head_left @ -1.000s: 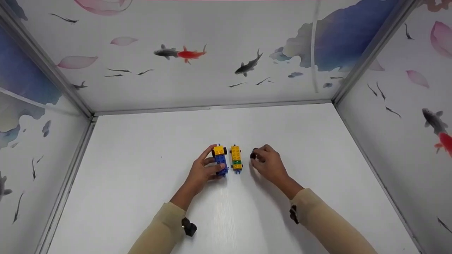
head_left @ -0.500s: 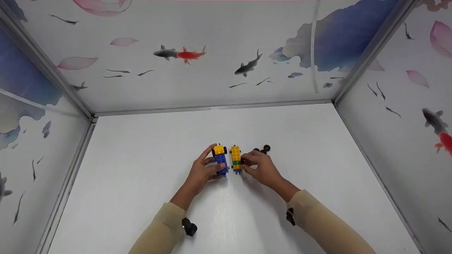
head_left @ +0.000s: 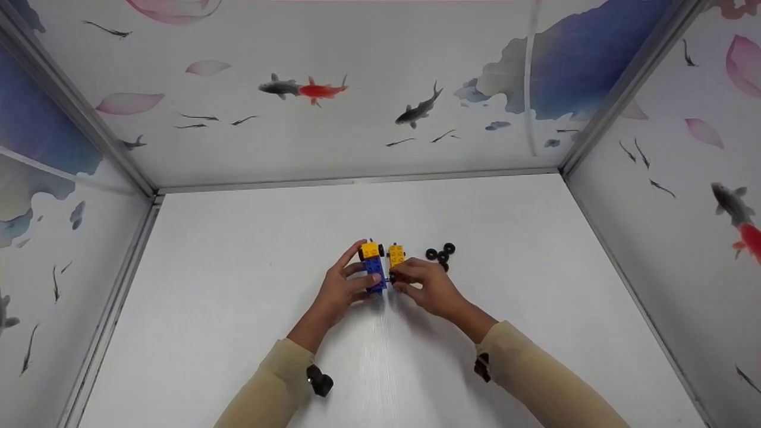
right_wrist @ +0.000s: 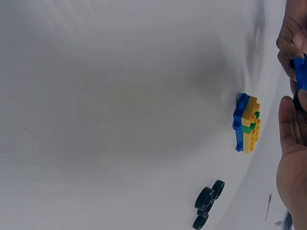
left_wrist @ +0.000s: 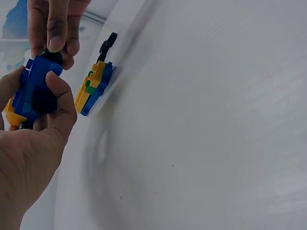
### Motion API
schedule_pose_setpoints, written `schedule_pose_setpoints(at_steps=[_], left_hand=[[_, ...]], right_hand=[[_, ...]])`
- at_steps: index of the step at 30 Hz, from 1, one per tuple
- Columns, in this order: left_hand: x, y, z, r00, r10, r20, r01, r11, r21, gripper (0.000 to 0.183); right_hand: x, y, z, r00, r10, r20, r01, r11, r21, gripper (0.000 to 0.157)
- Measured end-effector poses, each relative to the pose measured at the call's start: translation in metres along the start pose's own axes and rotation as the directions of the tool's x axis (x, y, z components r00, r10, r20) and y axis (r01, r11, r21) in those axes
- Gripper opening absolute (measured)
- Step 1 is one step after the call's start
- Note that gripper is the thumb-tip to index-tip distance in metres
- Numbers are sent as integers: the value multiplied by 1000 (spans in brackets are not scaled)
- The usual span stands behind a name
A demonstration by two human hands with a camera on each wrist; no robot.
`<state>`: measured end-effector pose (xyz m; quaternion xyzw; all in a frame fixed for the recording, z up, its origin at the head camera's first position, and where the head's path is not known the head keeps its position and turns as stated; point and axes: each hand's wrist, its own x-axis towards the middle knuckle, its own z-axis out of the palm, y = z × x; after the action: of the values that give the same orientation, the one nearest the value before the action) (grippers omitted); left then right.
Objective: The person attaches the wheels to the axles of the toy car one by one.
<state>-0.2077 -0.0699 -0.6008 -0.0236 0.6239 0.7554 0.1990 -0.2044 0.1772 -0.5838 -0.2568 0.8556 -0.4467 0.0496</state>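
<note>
My left hand (head_left: 340, 290) holds a toy brick car (head_left: 373, 268) with a blue body and a yellow block at its far end, raised above the table. Black wheels are on the yellow end, and another dark wheel (left_wrist: 44, 101) shows by the left thumb. With thumb and fingers, my right hand (head_left: 437, 290) pinches a black wheel (left_wrist: 52, 56) right at the near end of the car's side. Under the right fingertips, partly covered in the head view, a second brick car (right_wrist: 248, 124), yellow and green on a blue base without wheels, stands on the table.
Several loose black wheels (head_left: 443, 256) lie in a cluster on the white table (head_left: 238, 333), right of the second car. Printed panels with fish and petals wall in the table at the back (head_left: 357, 137) and both sides.
My right hand has left the wheel cluster with one wheel and moved left, past the yellow-green car to the held car's side. The left hand has barely moved.
</note>
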Motion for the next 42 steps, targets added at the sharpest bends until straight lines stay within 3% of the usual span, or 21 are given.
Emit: schedule_pose_setpoints(at_steps=[19, 42], left_hand=[[1, -5, -2, 1000, 14, 23, -14, 999, -35, 94], [2, -5, 1, 1000, 24, -19, -24, 1000, 14, 95]], right_hand=[[-1, 0, 3, 1000, -8, 9, 8, 1000, 19, 38], [5, -4, 11, 993, 110, -31, -109, 993, 37, 37]])
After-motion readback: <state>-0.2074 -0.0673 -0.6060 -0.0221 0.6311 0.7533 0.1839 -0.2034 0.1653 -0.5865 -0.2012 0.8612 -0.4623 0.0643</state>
